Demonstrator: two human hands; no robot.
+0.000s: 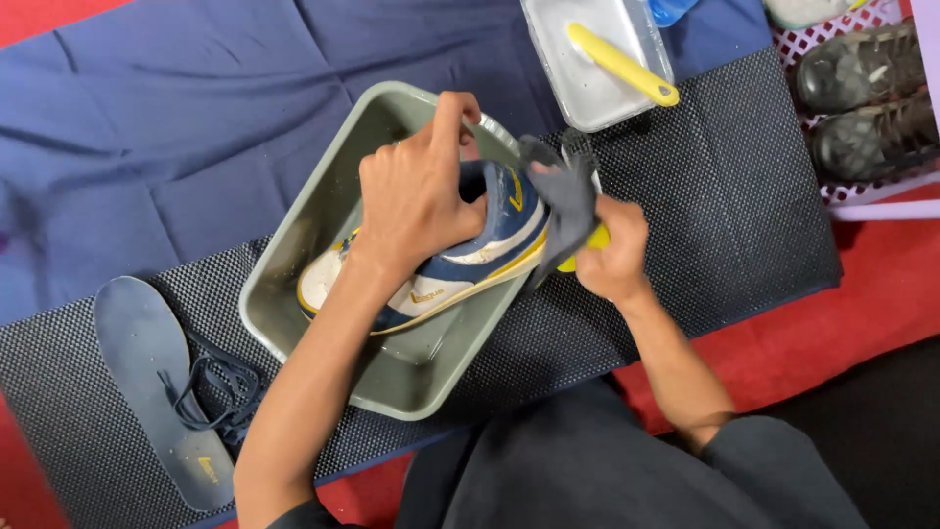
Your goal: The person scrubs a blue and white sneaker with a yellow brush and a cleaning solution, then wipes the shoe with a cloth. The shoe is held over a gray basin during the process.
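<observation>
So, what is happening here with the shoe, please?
A person holds a blue and white sneaker over a grey-green tray with the left hand. The right hand presses a dark cloth and a yellow-handled tool against the heel. An insole and laces lie on the mat beside the tray.

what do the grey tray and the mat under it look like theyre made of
The grey tray looks like moulded plastic: smooth, matte walls with rounded corners, though painted metal is possible. The black mat looks like rubbery or foam mesh, going by its regular dotted, woven-looking texture.
</observation>
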